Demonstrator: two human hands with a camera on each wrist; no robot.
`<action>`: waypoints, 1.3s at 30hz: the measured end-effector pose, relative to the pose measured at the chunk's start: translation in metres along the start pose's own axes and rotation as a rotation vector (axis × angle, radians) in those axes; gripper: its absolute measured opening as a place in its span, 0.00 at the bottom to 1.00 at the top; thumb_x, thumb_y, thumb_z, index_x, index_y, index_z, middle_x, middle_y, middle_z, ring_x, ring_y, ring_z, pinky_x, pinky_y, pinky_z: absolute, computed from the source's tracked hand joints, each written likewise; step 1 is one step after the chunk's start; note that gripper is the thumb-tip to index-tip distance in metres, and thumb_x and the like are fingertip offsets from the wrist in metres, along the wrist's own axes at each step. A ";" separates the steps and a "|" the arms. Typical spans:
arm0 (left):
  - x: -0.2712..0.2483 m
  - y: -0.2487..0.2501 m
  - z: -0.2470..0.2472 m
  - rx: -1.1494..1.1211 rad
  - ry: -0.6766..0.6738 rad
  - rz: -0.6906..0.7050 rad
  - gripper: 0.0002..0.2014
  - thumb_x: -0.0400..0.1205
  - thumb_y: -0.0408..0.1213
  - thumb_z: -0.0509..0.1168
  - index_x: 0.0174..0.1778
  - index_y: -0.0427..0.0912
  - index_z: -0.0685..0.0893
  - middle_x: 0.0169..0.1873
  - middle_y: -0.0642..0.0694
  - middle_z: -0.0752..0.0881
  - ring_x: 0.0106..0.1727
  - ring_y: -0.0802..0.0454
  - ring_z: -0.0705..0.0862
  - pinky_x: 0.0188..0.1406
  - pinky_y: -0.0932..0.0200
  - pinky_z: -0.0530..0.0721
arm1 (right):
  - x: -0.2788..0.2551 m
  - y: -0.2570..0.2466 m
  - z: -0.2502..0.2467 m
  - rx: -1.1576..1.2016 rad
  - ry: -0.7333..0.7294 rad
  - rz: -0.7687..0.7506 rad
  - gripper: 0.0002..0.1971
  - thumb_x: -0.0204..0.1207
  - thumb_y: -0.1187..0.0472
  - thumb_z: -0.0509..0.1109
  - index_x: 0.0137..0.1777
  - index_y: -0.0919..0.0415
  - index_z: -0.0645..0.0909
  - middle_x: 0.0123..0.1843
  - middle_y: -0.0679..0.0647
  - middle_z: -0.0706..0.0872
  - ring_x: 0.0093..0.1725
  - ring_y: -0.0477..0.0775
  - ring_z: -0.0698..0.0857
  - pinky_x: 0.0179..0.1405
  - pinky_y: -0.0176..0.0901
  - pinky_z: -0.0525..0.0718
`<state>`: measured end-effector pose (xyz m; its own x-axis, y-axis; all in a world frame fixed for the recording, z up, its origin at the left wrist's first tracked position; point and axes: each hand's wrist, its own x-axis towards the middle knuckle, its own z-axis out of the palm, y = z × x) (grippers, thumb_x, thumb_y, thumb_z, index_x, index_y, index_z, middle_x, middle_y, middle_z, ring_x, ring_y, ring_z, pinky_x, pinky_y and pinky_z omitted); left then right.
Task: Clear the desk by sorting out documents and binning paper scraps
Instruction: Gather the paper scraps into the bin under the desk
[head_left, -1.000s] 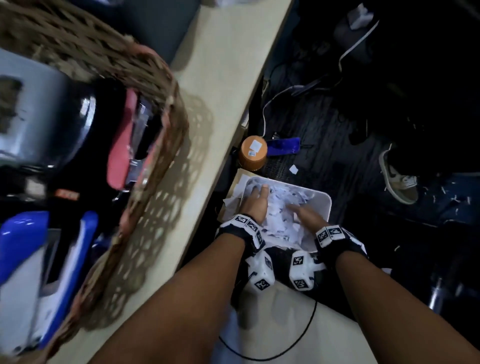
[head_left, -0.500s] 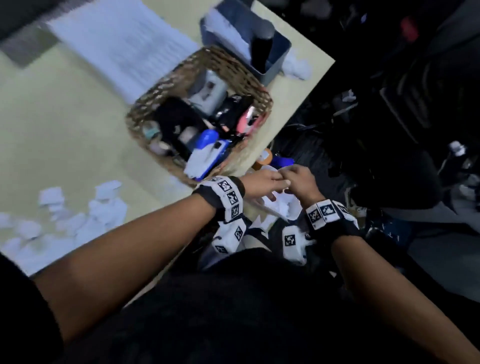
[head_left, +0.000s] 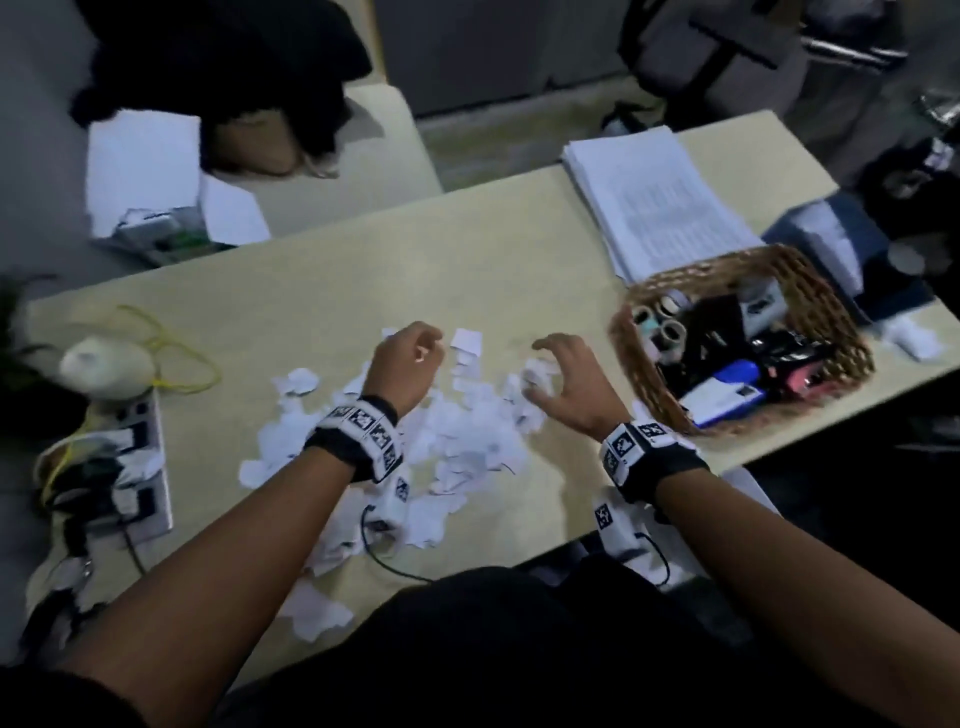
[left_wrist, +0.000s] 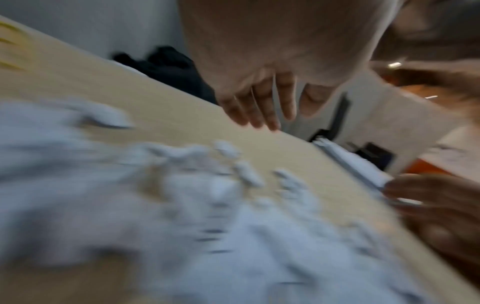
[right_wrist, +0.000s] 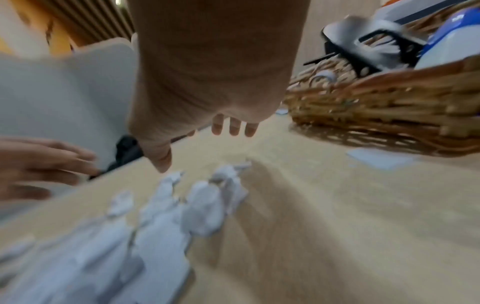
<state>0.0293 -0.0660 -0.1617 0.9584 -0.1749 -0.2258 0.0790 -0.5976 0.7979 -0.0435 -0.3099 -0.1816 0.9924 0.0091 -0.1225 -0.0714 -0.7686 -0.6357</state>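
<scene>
Both hands, left hand (head_left: 402, 366) and right hand (head_left: 563, 387), hovered spread and empty over the heap of torn white paper scraps (head_left: 457, 441) mid beige desk (head_left: 467, 260); a loose scoop risked scattering bits off the edge.

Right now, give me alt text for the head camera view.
Both hands, left hand and right hand, hover with loosely curled fingers over a pile of torn paper scraps on a desk. A wicker basket of supplies and a document stack sit right.
</scene>
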 end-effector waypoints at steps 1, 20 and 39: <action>-0.003 -0.026 -0.018 0.059 0.074 -0.007 0.08 0.80 0.35 0.66 0.54 0.44 0.85 0.52 0.45 0.87 0.53 0.47 0.82 0.57 0.55 0.81 | 0.005 0.000 0.012 -0.083 -0.064 0.013 0.39 0.65 0.34 0.69 0.75 0.53 0.71 0.77 0.59 0.69 0.77 0.63 0.68 0.72 0.65 0.71; -0.072 -0.176 -0.059 0.277 0.189 0.112 0.29 0.83 0.57 0.53 0.73 0.41 0.72 0.81 0.42 0.63 0.82 0.47 0.62 0.78 0.47 0.65 | 0.029 -0.059 0.100 -0.140 -0.022 -0.176 0.46 0.70 0.30 0.68 0.82 0.56 0.62 0.86 0.53 0.57 0.86 0.53 0.52 0.81 0.65 0.47; 0.001 -0.098 -0.006 0.213 -0.063 0.197 0.27 0.86 0.49 0.58 0.82 0.51 0.62 0.85 0.54 0.55 0.84 0.56 0.55 0.79 0.56 0.59 | -0.012 -0.022 0.081 -0.106 -0.002 0.060 0.36 0.82 0.40 0.55 0.84 0.62 0.58 0.87 0.60 0.53 0.86 0.56 0.49 0.83 0.52 0.57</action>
<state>0.0243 -0.0033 -0.2370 0.9300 -0.3481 -0.1183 -0.1723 -0.6969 0.6961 -0.0620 -0.2411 -0.2279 0.9865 -0.0380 -0.1591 -0.1197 -0.8309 -0.5434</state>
